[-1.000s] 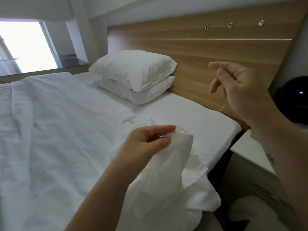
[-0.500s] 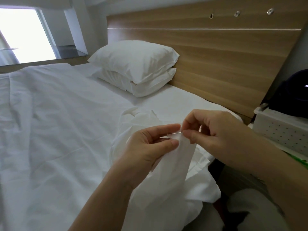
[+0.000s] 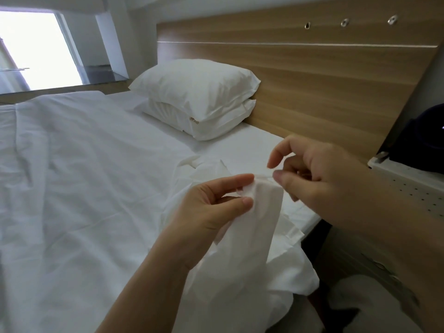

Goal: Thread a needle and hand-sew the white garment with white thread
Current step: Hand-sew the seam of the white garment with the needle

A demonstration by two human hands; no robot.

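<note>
Limp, light and thin, the white garment (image 3: 252, 224) hangs nearer than the pillows (image 3: 197, 97). The left hand (image 3: 216, 203) pinches its folded top edge, a sound hold near the stitching. The right hand (image 3: 319, 181) is just beside, fingers part-curled. Whether they hold the faint needle (image 3: 263, 175), I cannot tell.
</note>
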